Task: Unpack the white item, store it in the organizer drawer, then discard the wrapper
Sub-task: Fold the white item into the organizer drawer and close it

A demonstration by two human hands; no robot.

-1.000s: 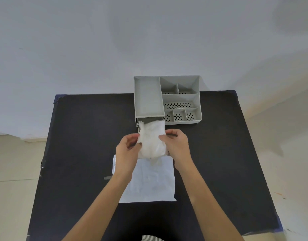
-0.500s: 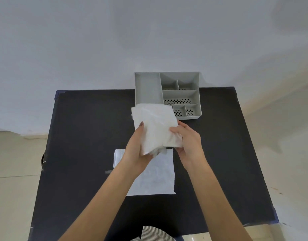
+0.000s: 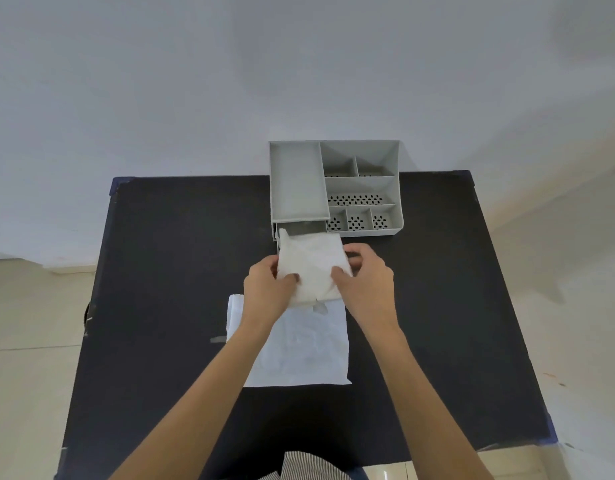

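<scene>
I see the left hand (image 3: 268,289) clamped on the near-left edge of the folded white item (image 3: 311,266), thumb on top and fingers curled beneath. The right hand (image 3: 366,284) grips the near-right edge in the same manner, its thumb pressed on the upper face and its fingers wrapped round the right side. Both hands are closed on the item; neither is free.

The white item sits between the two hands and extends away from them. Its long axis runs roughly near-to-far, tilted slightly leftward at the far end. The far-left corner points at the drawer opening (image 3: 301,228) at the organizer's front left (the corner overlaps the opening in the head view; I cannot tell whether it is already inside). The near end hangs crumpled just past the thumbs.

Directly beneath and nearer than the hands, the flat white wrapper (image 3: 309,348) lies on the black table (image 3: 167,289), its far edge covered by the hands and the item.

The grey organizer (image 3: 335,187) stands at the table's far edge. It has a long tray compartment on the left and smaller perforated compartments on the right.

A striped garment (image 3: 309,467) shows at the bottom edge of the view.
</scene>
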